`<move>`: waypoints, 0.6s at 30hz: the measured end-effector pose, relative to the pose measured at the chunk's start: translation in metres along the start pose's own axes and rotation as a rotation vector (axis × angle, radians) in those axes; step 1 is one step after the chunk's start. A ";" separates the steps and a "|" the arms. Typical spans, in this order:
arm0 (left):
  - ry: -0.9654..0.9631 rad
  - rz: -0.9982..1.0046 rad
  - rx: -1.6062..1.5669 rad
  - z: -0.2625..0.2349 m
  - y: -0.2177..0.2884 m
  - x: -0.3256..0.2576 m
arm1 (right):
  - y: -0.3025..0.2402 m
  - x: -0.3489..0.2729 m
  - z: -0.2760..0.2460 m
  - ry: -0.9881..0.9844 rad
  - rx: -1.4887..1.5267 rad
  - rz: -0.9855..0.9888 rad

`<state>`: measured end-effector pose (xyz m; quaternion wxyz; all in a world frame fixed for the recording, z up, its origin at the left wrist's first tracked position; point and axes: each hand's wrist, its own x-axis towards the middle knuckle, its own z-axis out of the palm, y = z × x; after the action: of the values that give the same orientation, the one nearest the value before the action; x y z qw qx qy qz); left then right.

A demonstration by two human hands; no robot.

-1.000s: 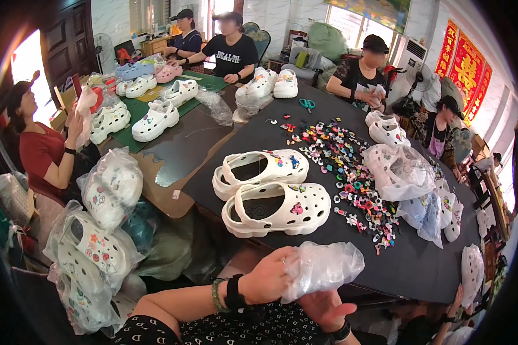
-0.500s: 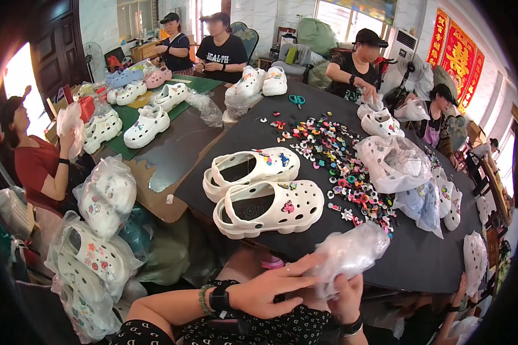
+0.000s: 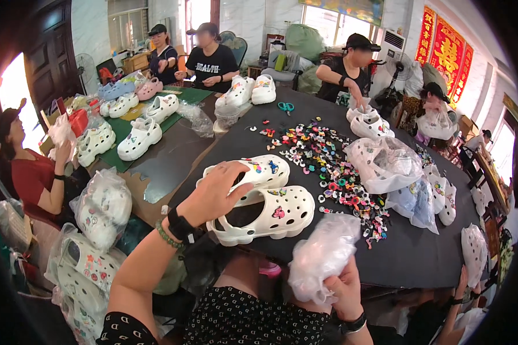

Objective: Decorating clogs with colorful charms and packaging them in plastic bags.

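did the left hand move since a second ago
Yes. The left hand has gone forward from the clear plastic bag, out over the black table, onto the two white clogs.

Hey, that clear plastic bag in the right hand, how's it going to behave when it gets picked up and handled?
The plastic bag looks thin and crumpled, bunched in the right hand, so it is probably floppy and very light. Its glossy film may be a bit slippery. Set on the dark table, it would likely slump rather than roll.

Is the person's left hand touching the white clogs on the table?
Touching: the head view shows the left hand spread over the white clogs, fingers on the farther one.
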<state>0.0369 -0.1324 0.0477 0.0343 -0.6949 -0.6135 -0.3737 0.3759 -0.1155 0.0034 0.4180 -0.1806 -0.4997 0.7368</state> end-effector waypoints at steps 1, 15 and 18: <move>0.000 0.010 -0.001 0.000 0.004 -0.002 | 0.001 0.001 0.005 -0.052 0.004 0.047; -0.561 -0.707 -1.508 0.023 0.102 -0.068 | 0.031 0.029 0.033 -0.096 -0.057 -0.058; -0.425 -0.692 -1.447 0.020 0.109 -0.059 | 0.036 0.031 0.017 -0.169 -0.377 -0.157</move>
<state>0.1440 -0.1976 0.0456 -0.6548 -0.3730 -0.3942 -0.5261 0.3309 -0.1061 -0.0165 0.3896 -0.1540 -0.6744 0.6081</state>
